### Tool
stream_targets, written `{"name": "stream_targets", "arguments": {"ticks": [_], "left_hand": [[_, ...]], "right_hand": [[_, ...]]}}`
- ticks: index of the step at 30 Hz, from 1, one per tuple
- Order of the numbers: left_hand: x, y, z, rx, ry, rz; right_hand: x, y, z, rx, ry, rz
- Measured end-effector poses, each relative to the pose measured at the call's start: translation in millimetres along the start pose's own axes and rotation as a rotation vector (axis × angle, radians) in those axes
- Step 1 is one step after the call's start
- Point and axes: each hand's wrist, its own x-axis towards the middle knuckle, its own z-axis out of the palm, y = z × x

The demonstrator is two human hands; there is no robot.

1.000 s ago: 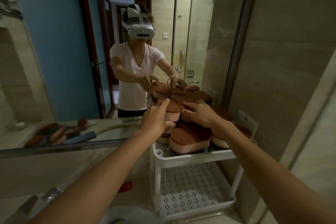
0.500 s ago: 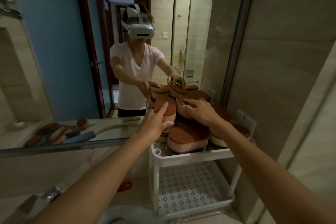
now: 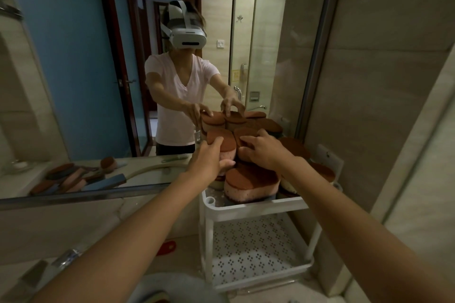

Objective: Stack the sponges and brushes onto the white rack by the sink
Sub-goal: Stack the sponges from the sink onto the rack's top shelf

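Observation:
A white two-tier rack point(image 3: 248, 208) stands against the mirror at the counter's right end. Several brown-topped sponges are piled on its upper tier; a large pink one point(image 3: 251, 183) lies at the front. My left hand point(image 3: 209, 162) grips an upright pink sponge with a brown top point(image 3: 225, 147) on the left of the pile. My right hand point(image 3: 264, 149) presses on another brown-topped sponge point(image 3: 242, 136) beside it, fingers curled over it. The lower perforated shelf point(image 3: 253, 246) holds nothing.
The mirror point(image 3: 73, 81) reflects a person wearing a headset, plus brushes and sponges lying on the counter behind. A small red item point(image 3: 167, 247) lies on the counter left of the rack. A tiled wall point(image 3: 381, 81) closes the right side. A tap point(image 3: 66, 257) shows at bottom left.
Both hands have shifted slightly up and back on the pile, pushing the two top sponges closer together. The view has tilted a little.

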Motion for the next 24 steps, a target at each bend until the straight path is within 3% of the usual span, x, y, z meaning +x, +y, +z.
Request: {"name": "stream_targets", "arguments": {"ticks": [5, 8, 10, 16, 20, 24], "left_hand": [[5.6, -0.4, -10.4, 0.083, -0.126, 0.028], [6.1, -0.7, -20.4, 0.080, -0.195, 0.017], [5.5, -1.3, -25.3, 0.038, -0.188, 0.013], [-18.5, -0.9, -48.6, -0.215, 0.017, 0.069], [-50.8, -16.9, -60.9, -0.308, 0.277, -0.058], [-103.3, -70.2, -37.7, -0.408, 0.378, -0.239]], "right_hand": [[-0.9, -8.4, -2.7, -0.160, -0.087, 0.027], [-3.7, -8.3, 0.1, -0.270, -0.040, 0.019], [-7.0, -7.9, 0.4, -0.205, 0.023, -0.001], [-25.5, -33.3, 7.0, -0.047, 0.393, -0.242], [-51.0, -78.2, 23.9, 0.201, 0.605, -0.340], [-91.3, -127.6, 90.3, 0.469, 0.546, -0.471]]}}
